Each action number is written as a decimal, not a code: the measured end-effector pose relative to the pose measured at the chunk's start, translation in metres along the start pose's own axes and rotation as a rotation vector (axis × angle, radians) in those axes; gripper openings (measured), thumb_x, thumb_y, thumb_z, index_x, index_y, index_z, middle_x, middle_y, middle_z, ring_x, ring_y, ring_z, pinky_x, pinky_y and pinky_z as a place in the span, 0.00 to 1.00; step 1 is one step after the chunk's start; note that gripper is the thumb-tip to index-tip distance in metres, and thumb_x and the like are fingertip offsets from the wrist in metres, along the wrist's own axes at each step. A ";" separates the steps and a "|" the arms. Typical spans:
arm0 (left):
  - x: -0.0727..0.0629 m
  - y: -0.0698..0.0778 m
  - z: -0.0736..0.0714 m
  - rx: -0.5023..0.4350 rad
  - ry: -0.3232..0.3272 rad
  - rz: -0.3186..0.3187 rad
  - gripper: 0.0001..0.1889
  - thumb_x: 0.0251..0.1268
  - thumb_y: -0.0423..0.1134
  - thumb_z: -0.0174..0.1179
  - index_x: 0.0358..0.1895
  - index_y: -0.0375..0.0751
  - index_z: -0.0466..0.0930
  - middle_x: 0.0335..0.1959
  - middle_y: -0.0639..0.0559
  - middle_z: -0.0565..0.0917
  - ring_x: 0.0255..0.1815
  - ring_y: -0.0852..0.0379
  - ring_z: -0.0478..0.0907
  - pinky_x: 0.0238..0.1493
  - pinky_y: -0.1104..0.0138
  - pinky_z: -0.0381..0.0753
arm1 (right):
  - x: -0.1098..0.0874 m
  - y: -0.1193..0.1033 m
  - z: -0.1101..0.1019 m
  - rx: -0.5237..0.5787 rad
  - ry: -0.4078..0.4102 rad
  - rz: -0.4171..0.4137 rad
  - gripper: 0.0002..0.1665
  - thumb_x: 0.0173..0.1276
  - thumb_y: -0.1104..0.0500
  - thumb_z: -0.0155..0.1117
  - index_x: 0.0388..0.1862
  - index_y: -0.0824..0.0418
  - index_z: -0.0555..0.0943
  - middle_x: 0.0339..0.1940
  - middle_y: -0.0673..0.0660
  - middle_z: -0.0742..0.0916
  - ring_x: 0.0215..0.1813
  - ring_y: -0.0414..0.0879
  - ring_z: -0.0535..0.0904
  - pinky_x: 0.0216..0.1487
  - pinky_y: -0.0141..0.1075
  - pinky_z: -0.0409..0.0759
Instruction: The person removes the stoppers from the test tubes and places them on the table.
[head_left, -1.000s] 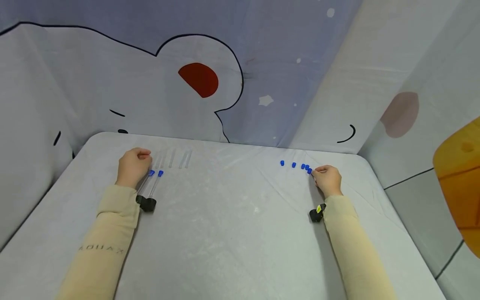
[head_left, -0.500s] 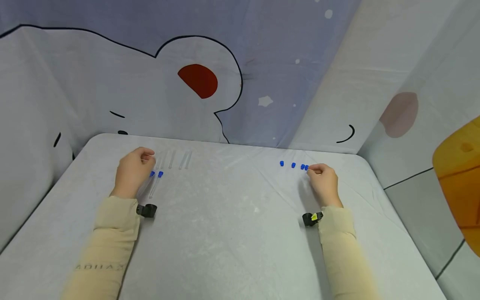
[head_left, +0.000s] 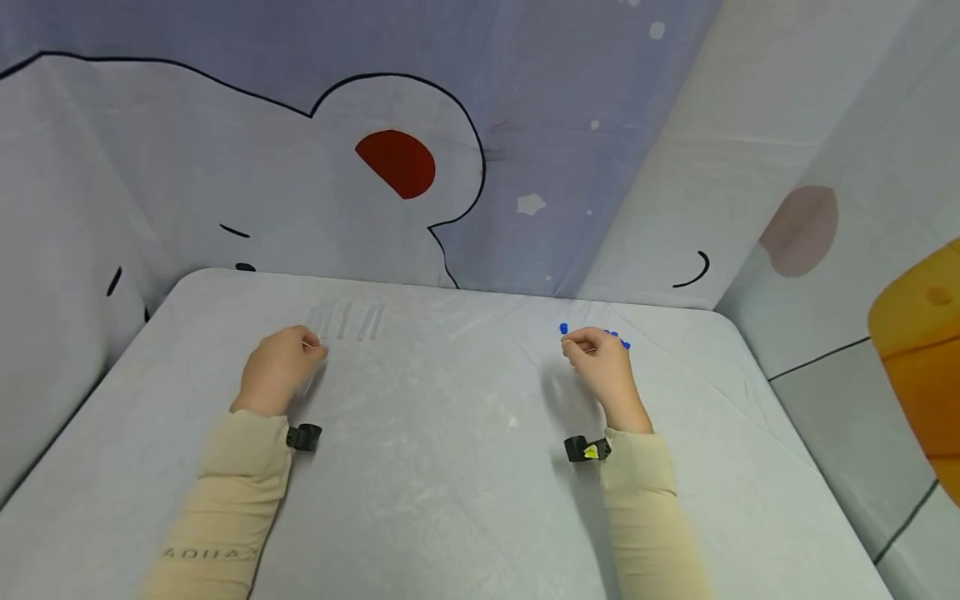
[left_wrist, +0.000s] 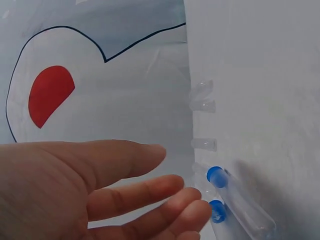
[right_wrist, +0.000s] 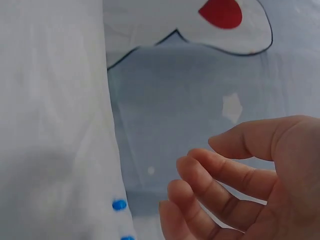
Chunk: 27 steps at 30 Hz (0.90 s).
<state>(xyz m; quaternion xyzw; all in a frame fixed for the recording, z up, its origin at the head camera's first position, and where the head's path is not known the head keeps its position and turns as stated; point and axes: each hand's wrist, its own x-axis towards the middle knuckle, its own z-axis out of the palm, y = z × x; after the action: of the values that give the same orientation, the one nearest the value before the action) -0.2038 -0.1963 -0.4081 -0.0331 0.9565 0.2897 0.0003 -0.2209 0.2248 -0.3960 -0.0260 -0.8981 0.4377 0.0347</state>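
Observation:
In the head view my left hand (head_left: 281, 367) hovers at the left side of the table over clear tubes. Its fingers are loosely curved, with a gap between thumb and index finger and nothing held. Close beyond its fingertips, the left wrist view shows a blue-capped tube (left_wrist: 245, 205) and a second blue cap (left_wrist: 217, 211), its tube partly hidden. Uncapped clear tubes (head_left: 343, 321) lie side by side behind the hand. My right hand (head_left: 603, 375) hovers near small blue caps (head_left: 564, 328), fingers loosely bent, holding nothing. It hides part of the cap row.
A white cloth covers the table (head_left: 450, 458). Printed fabric (head_left: 540, 150) hangs along the back and right side. A small black camera sits at the left wrist (head_left: 303, 437) and another at the right wrist (head_left: 587, 450).
My left hand has shifted right and nearer, covering the capped tubes in the head view. Leftward along the caps, my right hand has moved, uncovering the rightmost cap again.

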 end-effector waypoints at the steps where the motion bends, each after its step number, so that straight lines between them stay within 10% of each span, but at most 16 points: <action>1: 0.000 0.000 0.001 0.011 -0.007 -0.004 0.17 0.74 0.40 0.54 0.51 0.26 0.80 0.46 0.31 0.84 0.39 0.38 0.82 0.40 0.47 0.78 | -0.001 -0.003 0.004 0.002 -0.007 -0.009 0.16 0.76 0.56 0.60 0.51 0.66 0.84 0.41 0.61 0.87 0.44 0.59 0.84 0.40 0.36 0.79; 27: 0.001 -0.001 0.017 0.081 -0.101 0.001 0.10 0.65 0.31 0.61 0.44 0.26 0.81 0.44 0.28 0.84 0.38 0.36 0.81 0.38 0.46 0.79 | -0.022 -0.027 0.060 0.035 -0.076 -0.244 0.10 0.71 0.63 0.62 0.44 0.65 0.87 0.38 0.55 0.87 0.40 0.48 0.80 0.41 0.40 0.78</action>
<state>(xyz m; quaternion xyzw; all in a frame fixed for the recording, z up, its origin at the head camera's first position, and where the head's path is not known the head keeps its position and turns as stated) -0.2051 -0.1874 -0.4228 -0.0179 0.9662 0.2523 0.0496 -0.2047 0.1600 -0.4126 0.1008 -0.8874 0.4465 0.0542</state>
